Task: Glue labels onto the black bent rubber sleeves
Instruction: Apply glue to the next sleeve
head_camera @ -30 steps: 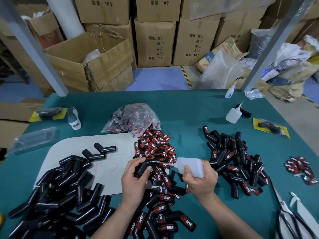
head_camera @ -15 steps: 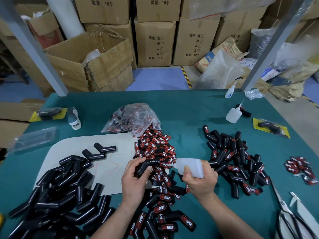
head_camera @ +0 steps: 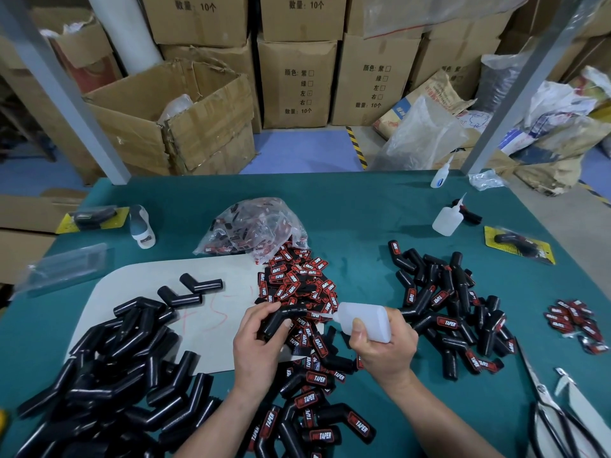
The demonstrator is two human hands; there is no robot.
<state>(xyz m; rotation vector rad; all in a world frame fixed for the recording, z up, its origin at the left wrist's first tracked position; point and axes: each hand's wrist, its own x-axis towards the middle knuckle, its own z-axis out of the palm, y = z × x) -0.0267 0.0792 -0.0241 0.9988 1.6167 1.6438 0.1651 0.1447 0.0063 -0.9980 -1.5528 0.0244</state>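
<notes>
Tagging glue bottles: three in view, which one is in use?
The glue bottle gripped by the right hand, nozzle toward the held sleeve; the near-right bottle and far-edge bottle sit untouched.

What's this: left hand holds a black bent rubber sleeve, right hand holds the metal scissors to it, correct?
No. Head view: the right hand grips a white plastic squeeze bottle, nozzle toward the black bent rubber sleeve in the left hand. The metal scissors lie on the green table.

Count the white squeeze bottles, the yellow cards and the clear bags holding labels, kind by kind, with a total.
White squeeze bottles: 3 (one held in the right hand)
Yellow cards: 2
Clear bag of labels: 1
Total: 6
</notes>
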